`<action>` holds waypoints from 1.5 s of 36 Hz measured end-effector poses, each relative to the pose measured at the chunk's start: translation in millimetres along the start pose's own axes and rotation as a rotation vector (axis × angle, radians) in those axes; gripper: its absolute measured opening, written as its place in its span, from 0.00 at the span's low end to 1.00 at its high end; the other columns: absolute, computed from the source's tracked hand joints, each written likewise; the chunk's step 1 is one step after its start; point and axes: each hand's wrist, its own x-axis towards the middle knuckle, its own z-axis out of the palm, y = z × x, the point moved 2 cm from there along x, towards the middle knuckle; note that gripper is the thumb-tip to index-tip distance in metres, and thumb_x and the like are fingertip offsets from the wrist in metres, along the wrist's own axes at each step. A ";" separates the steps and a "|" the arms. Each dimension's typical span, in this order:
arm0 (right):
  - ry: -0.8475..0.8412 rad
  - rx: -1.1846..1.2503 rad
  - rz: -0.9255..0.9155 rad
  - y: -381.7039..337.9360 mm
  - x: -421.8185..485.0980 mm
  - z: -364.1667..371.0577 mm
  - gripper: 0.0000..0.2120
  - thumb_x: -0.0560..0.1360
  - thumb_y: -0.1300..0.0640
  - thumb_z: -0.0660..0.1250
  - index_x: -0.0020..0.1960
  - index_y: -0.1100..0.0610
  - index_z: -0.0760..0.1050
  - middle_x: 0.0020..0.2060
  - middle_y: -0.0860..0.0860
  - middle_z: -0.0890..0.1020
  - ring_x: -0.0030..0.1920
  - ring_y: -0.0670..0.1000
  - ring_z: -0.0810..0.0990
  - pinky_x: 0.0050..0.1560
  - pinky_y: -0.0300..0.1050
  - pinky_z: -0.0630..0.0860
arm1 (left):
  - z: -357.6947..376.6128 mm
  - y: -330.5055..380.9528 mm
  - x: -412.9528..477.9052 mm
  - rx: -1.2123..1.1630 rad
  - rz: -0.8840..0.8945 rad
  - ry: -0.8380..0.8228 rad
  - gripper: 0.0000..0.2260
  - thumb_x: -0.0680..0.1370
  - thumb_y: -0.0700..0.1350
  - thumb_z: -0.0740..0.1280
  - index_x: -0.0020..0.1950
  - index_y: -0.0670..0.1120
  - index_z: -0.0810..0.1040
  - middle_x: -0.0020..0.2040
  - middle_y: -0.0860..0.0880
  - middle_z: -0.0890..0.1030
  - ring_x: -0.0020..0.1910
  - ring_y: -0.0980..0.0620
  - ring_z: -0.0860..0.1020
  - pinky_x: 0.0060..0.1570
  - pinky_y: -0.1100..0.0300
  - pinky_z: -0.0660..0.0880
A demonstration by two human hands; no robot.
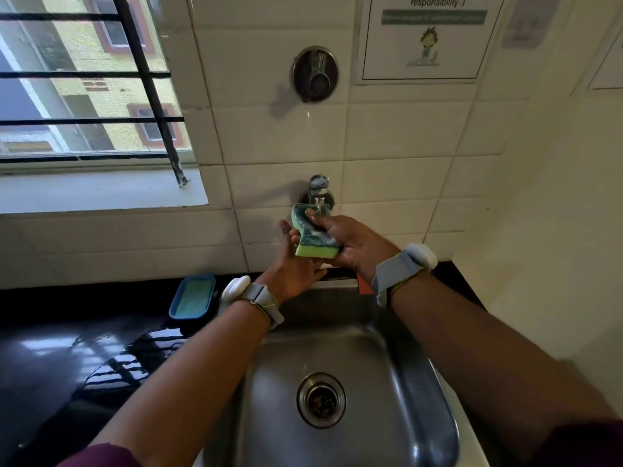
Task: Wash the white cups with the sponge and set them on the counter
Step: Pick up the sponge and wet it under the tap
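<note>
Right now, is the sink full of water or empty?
Empty. The sink shows its bare steel bottom and the drain is uncovered, with no pooled water inside.

Both forearms extended. Right hand (pixel 354 246) grips sponge (pixel 313 241); left hand (pixel 296 264) open beside it, fingers straight.

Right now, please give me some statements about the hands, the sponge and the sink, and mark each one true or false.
1. The right hand grips the green sponge just below the tap. True.
2. A white cup stands in the sink. False: no cup is in view.
3. The left hand is open beside the sponge. True.
4. The blue dish lies right of the sink. False: it sits on the black counter, at the left.
</note>
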 end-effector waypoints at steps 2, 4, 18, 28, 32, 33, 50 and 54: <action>0.016 -0.024 -0.025 -0.3 0.7 0.4 0.10 0.78 0.59 0.61 0.48 0.67 0.72 0.31 0.60 0.81 0.27 0.53 0.82 0.29 0.44 0.81 | 2.1 1.3 1.6 -0.018 0.014 0.011 0.35 0.75 0.71 0.41 0.57 0.52 0.78 0.57 0.48 0.82 0.54 0.50 0.78 0.60 0.50 0.66; 0.042 -0.075 -0.058 -0.9 1.2 -0.2 0.10 0.78 0.59 0.62 0.48 0.68 0.72 0.33 0.61 0.80 0.27 0.53 0.81 0.29 0.45 0.81 | 5.4 4.0 4.0 -0.092 0.035 0.004 0.36 0.73 0.73 0.44 0.55 0.49 0.79 0.59 0.45 0.81 0.57 0.45 0.77 0.63 0.46 0.67; 0.077 -0.510 -0.182 -8.9 3.9 -2.5 0.08 0.76 0.65 0.64 0.56 0.62 0.73 0.41 0.58 0.81 0.42 0.57 0.81 0.44 0.52 0.80 | -6.1 12.5 1.0 -0.076 -0.012 0.012 0.42 0.70 0.76 0.41 0.62 0.45 0.73 0.54 0.42 0.81 0.51 0.42 0.81 0.51 0.47 0.77; 0.056 -0.495 0.052 5.7 8.2 -15.3 0.09 0.77 0.63 0.63 0.55 0.67 0.73 0.40 0.61 0.82 0.37 0.57 0.84 0.42 0.51 0.82 | 1.9 12.2 -7.9 -0.068 -0.043 0.008 0.44 0.69 0.76 0.41 0.63 0.43 0.73 0.60 0.37 0.77 0.57 0.39 0.78 0.53 0.44 0.76; 0.037 -0.366 0.049 3.3 10.5 -12.7 0.07 0.78 0.62 0.61 0.50 0.66 0.72 0.32 0.60 0.83 0.31 0.55 0.83 0.32 0.48 0.82 | 1.4 11.0 -3.2 -0.050 -0.042 0.023 0.45 0.71 0.74 0.40 0.67 0.40 0.69 0.63 0.35 0.74 0.61 0.37 0.74 0.58 0.44 0.73; 0.033 -0.359 0.055 4.2 10.9 -12.3 0.07 0.79 0.61 0.61 0.51 0.66 0.72 0.33 0.60 0.83 0.31 0.55 0.83 0.33 0.48 0.82 | 2.5 10.9 -2.5 -0.061 -0.043 0.002 0.46 0.71 0.74 0.39 0.69 0.40 0.67 0.67 0.34 0.71 0.66 0.36 0.70 0.64 0.43 0.68; 0.205 -0.472 0.094 15.5 14.8 -39.5 0.03 0.77 0.62 0.64 0.46 0.63 0.74 0.37 0.58 0.81 0.34 0.54 0.82 0.34 0.47 0.80 | -1.1 23.8 -1.8 0.181 0.016 0.102 0.44 0.71 0.74 0.36 0.59 0.43 0.74 0.62 0.40 0.76 0.65 0.41 0.72 0.63 0.45 0.69; 0.274 -0.586 0.116 27.6 18.1 -42.9 0.03 0.75 0.64 0.64 0.49 0.62 0.72 0.40 0.59 0.79 0.38 0.56 0.80 0.39 0.52 0.78 | -8.1 20.9 -5.2 0.224 0.003 0.091 0.49 0.69 0.75 0.36 0.68 0.40 0.69 0.66 0.39 0.73 0.66 0.42 0.71 0.66 0.45 0.66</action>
